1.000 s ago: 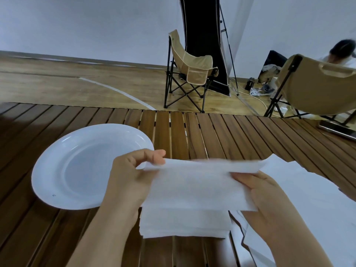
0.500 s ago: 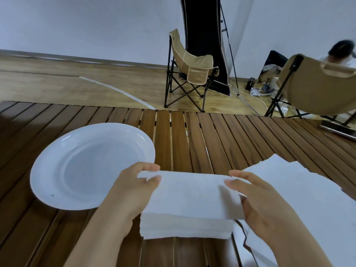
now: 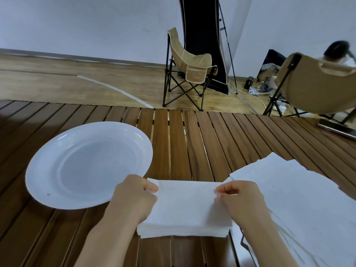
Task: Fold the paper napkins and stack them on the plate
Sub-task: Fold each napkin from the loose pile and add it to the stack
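A folded paper napkin [image 3: 187,199] lies on top of a pile of folded napkins [image 3: 183,231] at about 6 o'clock on the slatted wooden table [image 3: 173,143], its far edge straight and level. The left hand [image 3: 134,197] pinches the napkin's far-left corner between thumb and curled fingers, the palm covering the pile's left end. The right hand [image 3: 240,199] grips the far-right corner the same way — thumb tip and curled fingers meeting on the paper. At 9 o'clock from the pile sits the white plate [image 3: 38,176], its near-right rim just beside the left hand; nothing lies in it. At 3 o'clock a loose spread of unfolded napkins [image 3: 298,189] fans across the table's right side, its left edge reaching under the right wrist. Beyond the table, at 12 o'clock, a tan folding chair [image 3: 189,70] stands on the wooden floor [image 3: 77,87] before a black panel [image 3: 202,35]. A second tan chair [image 3: 317,87] stands at 2 o'clock — a person's dark hair [image 3: 337,48] shows behind it. A flat dark device [image 3: 335,128] lies at the table's far-right edge.
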The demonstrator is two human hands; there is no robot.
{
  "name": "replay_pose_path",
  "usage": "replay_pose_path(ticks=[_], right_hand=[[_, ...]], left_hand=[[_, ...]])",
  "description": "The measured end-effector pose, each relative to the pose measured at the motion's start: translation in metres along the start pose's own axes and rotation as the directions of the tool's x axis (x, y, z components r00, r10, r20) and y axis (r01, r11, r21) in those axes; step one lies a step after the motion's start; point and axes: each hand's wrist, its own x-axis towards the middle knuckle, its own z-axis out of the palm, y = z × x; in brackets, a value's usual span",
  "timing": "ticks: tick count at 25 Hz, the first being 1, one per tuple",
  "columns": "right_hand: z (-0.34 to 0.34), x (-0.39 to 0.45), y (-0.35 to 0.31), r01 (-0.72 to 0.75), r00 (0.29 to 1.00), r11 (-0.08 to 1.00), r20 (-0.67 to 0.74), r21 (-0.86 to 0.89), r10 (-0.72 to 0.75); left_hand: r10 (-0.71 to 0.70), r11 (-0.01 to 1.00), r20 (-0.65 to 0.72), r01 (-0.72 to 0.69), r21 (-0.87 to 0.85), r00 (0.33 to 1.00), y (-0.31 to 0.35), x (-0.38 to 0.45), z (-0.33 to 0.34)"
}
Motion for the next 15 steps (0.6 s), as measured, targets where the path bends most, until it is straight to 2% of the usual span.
replay_pose_path(ticks=[7, 10, 12, 15], right_hand=[[-0.002, -0.001, -0.005, 0.014, 0.999, 0.981, -0.030, -0.191, -0.020], [-0.007, -0.002, 0.004, 0.015, 0.993, 0.915, -0.105, -0.402, -0.063], [-0.011, -0.003, 0.011, -0.062, 0.994, 0.820, -0.105, -0.570, 0.002], [-0.015, -0.004, 0.013, -0.160, 0.984, 0.786, -0.035, -0.597, 0.174]], left_hand=[[-0.004, 0.999, 0.056, 0.002, 0.044, 0.998, 0.006, -0.005, -0.005], [-0.014, 0.993, 0.012, 0.012, 0.121, 1.000, 0.005, -0.008, -0.005], [-0.014, 0.994, -0.002, 0.015, 0.111, 1.000, 0.006, -0.009, -0.005], [-0.009, 0.995, 0.055, 0.003, 0.105, 0.998, 0.012, -0.015, -0.006]])
